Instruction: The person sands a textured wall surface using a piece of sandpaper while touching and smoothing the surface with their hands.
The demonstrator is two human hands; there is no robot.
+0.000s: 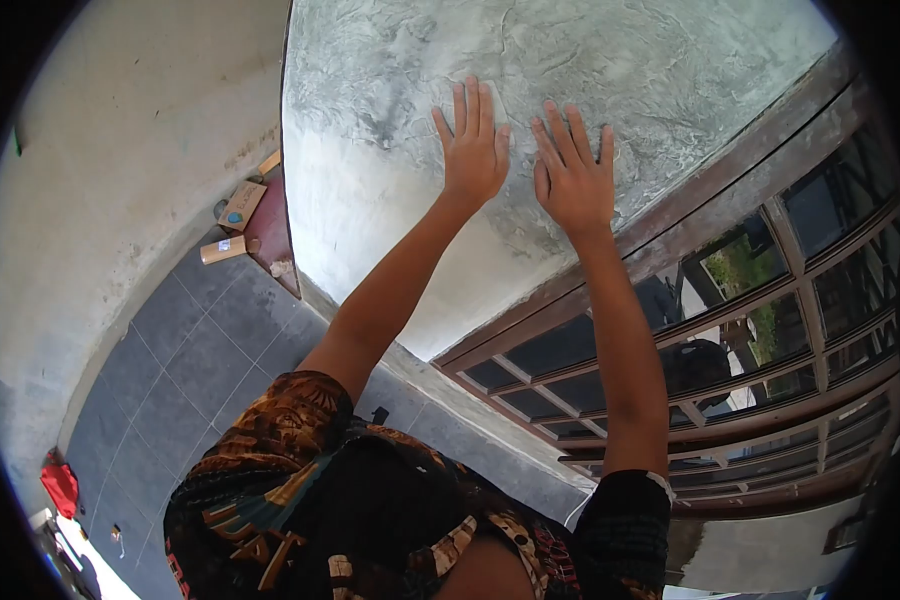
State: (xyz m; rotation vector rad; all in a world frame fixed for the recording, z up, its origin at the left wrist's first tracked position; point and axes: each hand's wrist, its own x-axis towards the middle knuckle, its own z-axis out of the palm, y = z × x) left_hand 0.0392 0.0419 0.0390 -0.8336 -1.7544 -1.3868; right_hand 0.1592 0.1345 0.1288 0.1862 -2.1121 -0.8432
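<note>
I see my two hands up on the wall (400,250), which is the big thing right in front of me. My left hand (475,160) and my right hand (575,180) are side by side, with a gap between them. The fingers are spread and straight, and I hold nothing in either one. Both palms face the wall and look flat on it, but I can't see under them to tell how hard they push.

The rough gray patch (660,70) is under both hands and goes on past my fingertips. The wall's long way seems to go from its low pointy corner up and away from me, past my hands. Its far end is out of view. My fingers point that same way, more or less. The smooth pale part is down nearer that low corner, beside my left arm.

My right hand is nearer the brown window frame (670,210), which goes along the wall's right edge. My left hand is nearer the wall's left edge.

Past that left edge, down low, there is a box with a blue mark (240,205) and a smaller brown box (222,250) close by. I can't tell what is in them. A red bag (60,485) is far off to the left, by the gray floor tiles (170,345).
</note>
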